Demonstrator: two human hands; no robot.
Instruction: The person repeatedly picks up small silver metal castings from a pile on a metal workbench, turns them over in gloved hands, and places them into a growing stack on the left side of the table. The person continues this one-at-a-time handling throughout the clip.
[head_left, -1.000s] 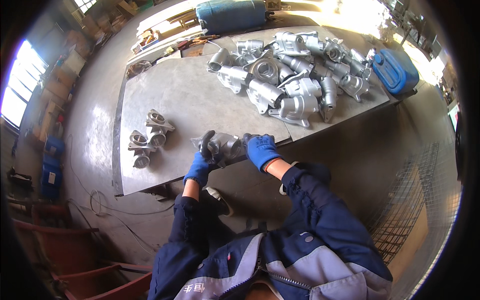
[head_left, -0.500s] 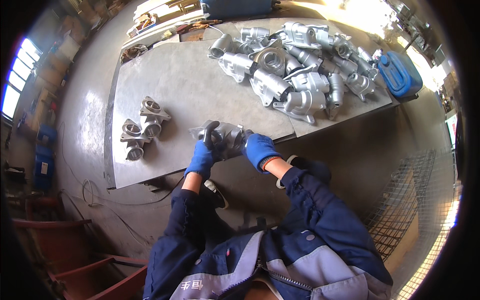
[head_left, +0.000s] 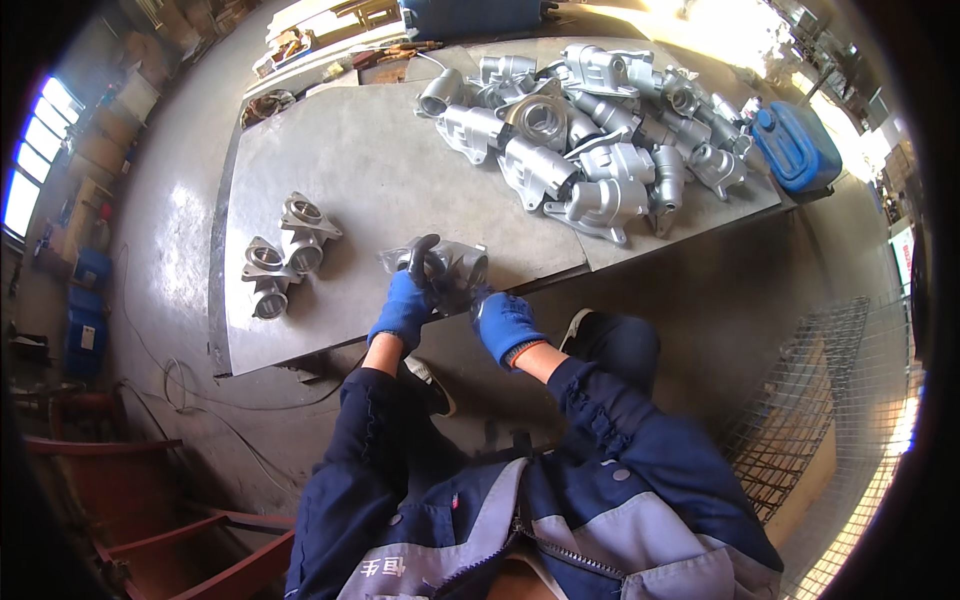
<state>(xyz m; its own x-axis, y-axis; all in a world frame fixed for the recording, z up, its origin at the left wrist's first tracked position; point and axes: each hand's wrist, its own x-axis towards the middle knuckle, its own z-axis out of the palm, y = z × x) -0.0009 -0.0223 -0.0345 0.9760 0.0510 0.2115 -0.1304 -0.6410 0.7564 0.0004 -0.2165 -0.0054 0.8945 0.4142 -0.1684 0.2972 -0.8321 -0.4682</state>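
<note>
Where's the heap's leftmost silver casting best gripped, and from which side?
The leftmost casting: probably around its round barrel, coming from the left; that side faces the tabletop, while other castings crowd its right.

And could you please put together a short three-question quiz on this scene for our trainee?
1. Multiple choice: what is the left hand touching?
A. a blue jerrycan
B. a silvery metal casting
C. a wire mesh panel

2. True or false: the right hand wears a glove with blue on its back.

3. Fill in: on the table, the large pile of castings lies to the ____ of the small group of castings, as the person sees it.

Key: 1. B; 2. True; 3. right
</note>
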